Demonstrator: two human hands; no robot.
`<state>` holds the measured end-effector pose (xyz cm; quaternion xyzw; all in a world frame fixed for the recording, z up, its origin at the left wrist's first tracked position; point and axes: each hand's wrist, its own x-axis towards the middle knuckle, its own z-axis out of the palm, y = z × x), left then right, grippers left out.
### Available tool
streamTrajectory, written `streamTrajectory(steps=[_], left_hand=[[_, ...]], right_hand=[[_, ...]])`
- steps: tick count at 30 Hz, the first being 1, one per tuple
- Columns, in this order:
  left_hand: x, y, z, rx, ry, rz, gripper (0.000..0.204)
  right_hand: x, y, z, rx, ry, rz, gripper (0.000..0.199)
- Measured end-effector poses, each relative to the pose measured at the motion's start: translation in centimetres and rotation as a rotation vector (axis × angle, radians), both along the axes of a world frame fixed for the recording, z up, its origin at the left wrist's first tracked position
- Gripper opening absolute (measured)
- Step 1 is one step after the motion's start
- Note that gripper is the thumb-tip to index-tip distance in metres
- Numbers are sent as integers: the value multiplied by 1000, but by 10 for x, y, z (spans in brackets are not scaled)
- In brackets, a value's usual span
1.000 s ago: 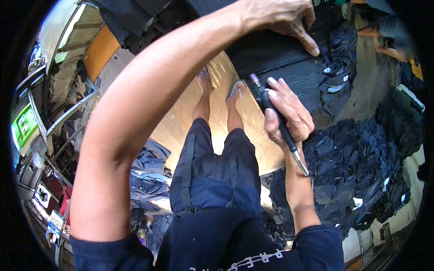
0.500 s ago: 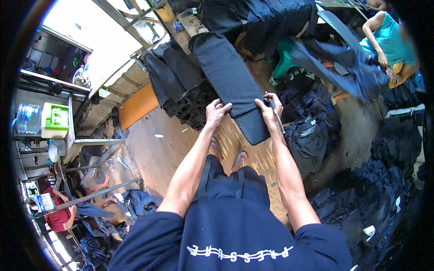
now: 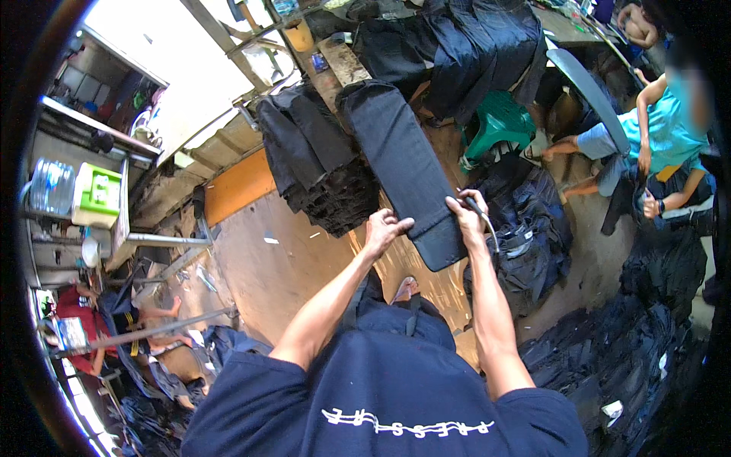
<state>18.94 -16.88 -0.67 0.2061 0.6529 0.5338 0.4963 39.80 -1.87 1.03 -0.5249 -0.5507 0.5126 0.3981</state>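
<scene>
One stack of black cloth (image 3: 308,148) sits left of the left hand (image 3: 386,231), whose fingertips touch the left edge of the long, black, fabric-covered board (image 3: 407,164); whether they pinch cannot be told. The right hand (image 3: 470,221), at its right edge, clasps a slim dark tool (image 3: 477,204) near crumpled dark garments (image 3: 527,255).

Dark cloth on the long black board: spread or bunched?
Spread: the dark cloth lies smooth along the long black board, its straight edge between the left hand and right hand. Underside hidden.
</scene>
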Motion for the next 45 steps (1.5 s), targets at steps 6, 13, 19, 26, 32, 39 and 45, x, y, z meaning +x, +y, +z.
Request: streamTrajectory(steps=[6, 13, 19, 26, 32, 39, 45], left_hand=[[27, -17, 41, -208, -59, -469, 48], [-193, 113, 51, 115, 1027, -157, 27], [-279, 258, 20, 118, 1517, -417, 98], [-266, 257, 54, 153, 1187, -631, 54], [-258, 242, 114, -84, 739, -963, 52], [-164, 267, 65, -169, 755, -847, 78], [-40, 215, 64, 75, 565, -802, 46]], right_hand=[[68, -54, 23, -262, -152, -148, 29], [56, -83, -3, -144, 57, -410, 29], [36, -96, -19, -234, 251, -789, 32], [52, -91, -15, -82, 144, -647, 26], [97, -117, -17, 52, -37, -673, 21], [182, -155, 6, 14, 52, -630, 27], [243, -220, 9, -65, -171, -771, 26]])
